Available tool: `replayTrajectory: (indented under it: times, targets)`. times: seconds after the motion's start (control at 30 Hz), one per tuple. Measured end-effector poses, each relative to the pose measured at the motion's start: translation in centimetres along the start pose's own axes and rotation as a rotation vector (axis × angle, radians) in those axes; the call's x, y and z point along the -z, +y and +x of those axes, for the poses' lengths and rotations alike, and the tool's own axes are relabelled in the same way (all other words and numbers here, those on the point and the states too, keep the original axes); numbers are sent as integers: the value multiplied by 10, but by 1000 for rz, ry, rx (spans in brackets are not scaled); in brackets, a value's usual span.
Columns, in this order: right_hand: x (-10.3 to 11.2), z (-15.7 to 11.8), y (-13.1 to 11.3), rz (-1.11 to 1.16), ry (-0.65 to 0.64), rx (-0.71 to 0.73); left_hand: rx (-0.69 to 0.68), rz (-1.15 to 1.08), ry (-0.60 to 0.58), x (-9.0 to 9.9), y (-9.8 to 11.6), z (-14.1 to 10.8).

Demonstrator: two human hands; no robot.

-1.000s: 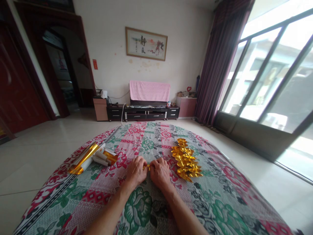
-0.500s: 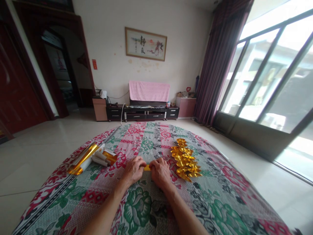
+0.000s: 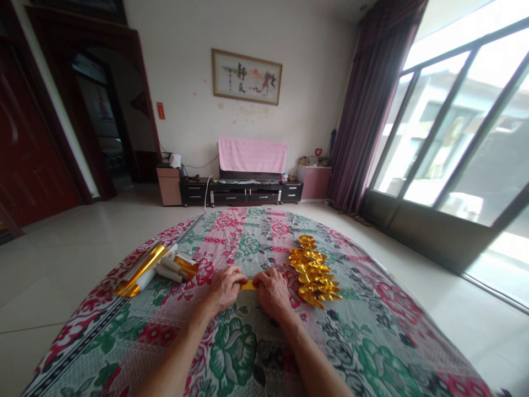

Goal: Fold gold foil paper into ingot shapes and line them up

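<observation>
A small yellow-gold paper strip (image 3: pixel 248 285) lies between my two hands, low over the patterned tablecloth (image 3: pixel 248 245). My left hand (image 3: pixel 225 288) pinches its left end, fingers curled. On the right end, my right hand (image 3: pixel 273 292) is closed in the same way, with thumb and fingertips pressed on the strip. Several folded shiny gold pieces (image 3: pixel 314 270) stand in a row just right of my right hand. Rolled gold and white sheets (image 3: pixel 155 267) rest on the cloth to the left.
The round table fills the foreground. Beyond it, a low black cabinet (image 3: pixel 248 197) stands by the wall, with a pink cloth (image 3: pixel 252 154) over the object on top. Glass doors are at right.
My hands have stayed nearly in place on the strip. The left fingers have shifted slightly left, and a little more of the strip shows between the hands.
</observation>
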State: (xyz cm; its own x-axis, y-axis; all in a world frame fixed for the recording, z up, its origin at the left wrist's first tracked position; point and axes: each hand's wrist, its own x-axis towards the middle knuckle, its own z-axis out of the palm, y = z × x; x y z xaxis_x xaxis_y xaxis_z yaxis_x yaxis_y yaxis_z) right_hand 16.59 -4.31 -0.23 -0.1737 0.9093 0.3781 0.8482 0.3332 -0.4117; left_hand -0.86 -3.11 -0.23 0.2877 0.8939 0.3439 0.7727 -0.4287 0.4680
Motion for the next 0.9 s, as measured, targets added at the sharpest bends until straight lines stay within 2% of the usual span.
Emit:
replayTrajectory:
  times: [0.47, 0.73, 0.9]
  targets:
    - [5, 1, 0, 37, -28, -17, 48, 10, 30, -6, 0, 3]
    - [1, -2, -4, -22, 47, -20, 66, 139, 130, -13, 18, 2]
    - [0, -2, -3, -10, 34, -13, 67, 193, 130, -14, 23, 0]
